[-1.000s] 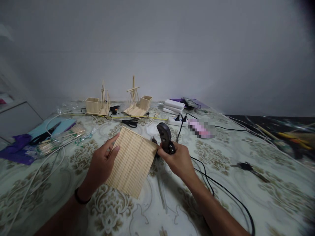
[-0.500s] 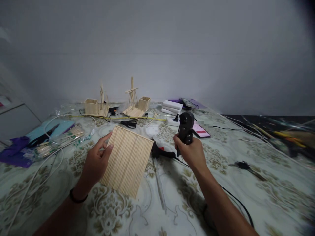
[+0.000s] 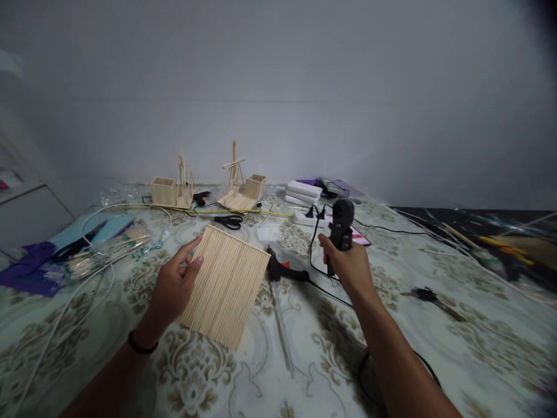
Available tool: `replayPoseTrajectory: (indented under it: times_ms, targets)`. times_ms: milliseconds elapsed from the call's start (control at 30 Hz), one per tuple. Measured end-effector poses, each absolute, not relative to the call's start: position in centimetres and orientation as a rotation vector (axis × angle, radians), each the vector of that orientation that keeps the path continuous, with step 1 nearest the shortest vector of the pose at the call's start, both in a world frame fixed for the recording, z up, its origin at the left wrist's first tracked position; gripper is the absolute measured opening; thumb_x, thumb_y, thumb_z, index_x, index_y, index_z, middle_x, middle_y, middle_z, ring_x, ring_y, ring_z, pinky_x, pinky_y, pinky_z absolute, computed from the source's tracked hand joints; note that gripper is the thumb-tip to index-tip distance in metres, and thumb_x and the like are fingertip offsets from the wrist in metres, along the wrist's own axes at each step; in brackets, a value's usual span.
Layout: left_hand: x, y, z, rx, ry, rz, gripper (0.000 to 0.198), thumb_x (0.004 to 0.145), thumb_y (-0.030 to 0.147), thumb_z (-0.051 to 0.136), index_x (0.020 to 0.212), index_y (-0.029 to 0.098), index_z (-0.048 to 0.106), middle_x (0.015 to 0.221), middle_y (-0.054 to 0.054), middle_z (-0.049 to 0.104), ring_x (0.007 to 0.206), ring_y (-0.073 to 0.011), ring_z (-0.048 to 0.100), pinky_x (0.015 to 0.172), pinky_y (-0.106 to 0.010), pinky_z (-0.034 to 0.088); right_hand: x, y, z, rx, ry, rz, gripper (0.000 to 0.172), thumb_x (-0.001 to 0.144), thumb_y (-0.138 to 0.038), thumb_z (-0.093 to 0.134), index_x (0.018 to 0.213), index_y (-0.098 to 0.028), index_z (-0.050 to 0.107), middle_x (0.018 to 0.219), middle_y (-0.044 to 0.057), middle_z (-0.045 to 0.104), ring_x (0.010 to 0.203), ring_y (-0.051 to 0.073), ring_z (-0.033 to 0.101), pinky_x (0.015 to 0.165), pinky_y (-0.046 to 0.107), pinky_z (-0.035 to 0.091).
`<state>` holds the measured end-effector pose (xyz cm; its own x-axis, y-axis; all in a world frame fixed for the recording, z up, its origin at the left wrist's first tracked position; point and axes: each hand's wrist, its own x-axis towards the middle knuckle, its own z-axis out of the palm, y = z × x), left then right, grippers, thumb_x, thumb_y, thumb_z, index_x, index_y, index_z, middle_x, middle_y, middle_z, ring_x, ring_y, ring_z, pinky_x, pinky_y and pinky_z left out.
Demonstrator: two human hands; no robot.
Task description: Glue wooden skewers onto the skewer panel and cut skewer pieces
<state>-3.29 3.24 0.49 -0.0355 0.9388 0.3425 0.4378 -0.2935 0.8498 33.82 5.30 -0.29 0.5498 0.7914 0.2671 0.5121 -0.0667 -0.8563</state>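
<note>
My left hand [image 3: 176,284] grips the left edge of a square panel of pale wooden sticks [image 3: 224,287], thumb on top; the panel is tilted above the table. Closed in a fist around its handle, my right hand [image 3: 348,264] holds up a black hand-held tool with a rounded head [image 3: 342,217]; its exact kind is not clear. Between the hands, a black glue gun with a red trigger [image 3: 287,270] lies on the tablecloth beside the panel's right corner. A long translucent glue stick [image 3: 282,331] reaches from it towards me.
Stick-built models with boxes [image 3: 163,191] stand at the back, near black scissors [image 3: 228,222]. Bagged sticks [image 3: 108,252] lie left. A power strip [image 3: 304,218] with plugs and cords is behind my right hand. A dark tool [image 3: 429,295] lies right.
My right hand has moved slightly right with the black tool, showing more of the power strip's plugs and cord. My left hand and the panel have hardly shifted.
</note>
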Motion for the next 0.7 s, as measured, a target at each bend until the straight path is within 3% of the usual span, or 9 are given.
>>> replayPoseTrajectory:
  times_ms: [167,300,467,600,700]
  targets:
    - [-3.5,3.7,-0.3,1.703,1.380,1.270,0.052,0.098,0.040,0.062,0.146,0.020,0.065,0.077,0.007,0.042,0.051,-0.0080,0.035,0.048,-0.020,0.030,33.5,5.5,-0.7,-1.669,-1.179,0.201,0.042,0.083,-0.049,0.059,0.103,-0.015,0.072,0.064,0.004,0.067,0.057,0.023,0.064,0.057,0.034,0.051]
    - [-4.2,4.4,-0.2,1.686,1.315,1.272,0.053,0.097,0.038,0.061,0.145,0.016,0.065,0.076,0.006,0.044,0.059,-0.0108,0.042,0.056,-0.021,0.039,32.4,5.3,-0.6,-1.618,-1.372,0.072,0.040,0.091,-0.049,0.050,0.105,-0.017,0.069,0.090,0.012,0.074,0.080,0.028,0.070,0.077,0.041,0.055]
    - [-4.8,3.5,1.4,1.736,1.117,1.112,0.055,0.095,0.038,0.065,0.145,0.018,0.067,0.086,-0.002,0.066,0.078,-0.0167,0.059,0.074,-0.026,0.051,30.0,5.9,-0.2,-1.568,-1.740,-0.023,0.034,0.092,-0.038,0.054,0.113,-0.015,0.068,0.114,0.022,0.071,0.106,0.037,0.067,0.093,0.050,0.054]
    - [-4.2,2.3,1.4,1.875,0.869,0.792,0.058,0.102,0.041,0.058,0.158,0.023,0.056,0.101,-0.006,0.074,0.086,-0.0210,0.064,0.080,-0.030,0.053,26.3,8.2,0.9,-1.506,-2.116,-0.063,0.029,0.092,-0.026,0.064,0.117,-0.013,0.069,0.116,0.020,0.070,0.111,0.036,0.065,0.098,0.049,0.054]
    - [-3.5,2.0,0.5,1.980,0.764,0.540,0.060,0.105,0.040,0.054,0.163,0.025,0.048,0.107,-0.006,0.077,0.087,-0.0221,0.065,0.081,-0.031,0.052,22.3,10.7,1.9,-1.426,-2.396,-0.099,0.031,0.091,-0.027,0.075,0.118,-0.013,0.071,0.117,0.017,0.071,0.115,0.034,0.065,0.103,0.049,0.054]
